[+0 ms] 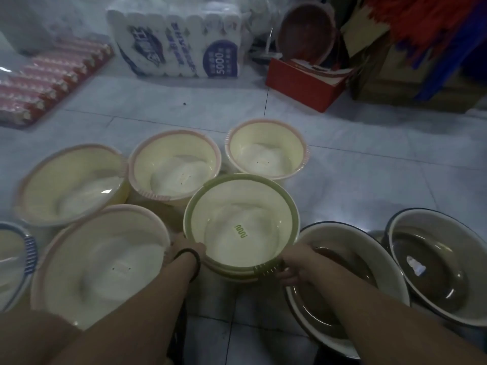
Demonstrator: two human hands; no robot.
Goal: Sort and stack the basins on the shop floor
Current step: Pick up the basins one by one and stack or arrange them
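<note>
Green-rimmed basin is resting inside a paler basin on the floor, near centre. Left hand and right hand are each gripping its near rim (the right at the ribbed handle). Keeping it level while pressing down evenly is probably going to seat it squarely.

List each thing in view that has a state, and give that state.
Green-rimmed basin: upright, held by both hands, atop another basin.
Left hand: grips its near-left rim.
Right hand: grips its ribbed handle.
Large pink-rimmed basin: upright, empty, on the floor.
Far-right enamel basin: upright, pale scrap inside.
Red box: open.
</note>
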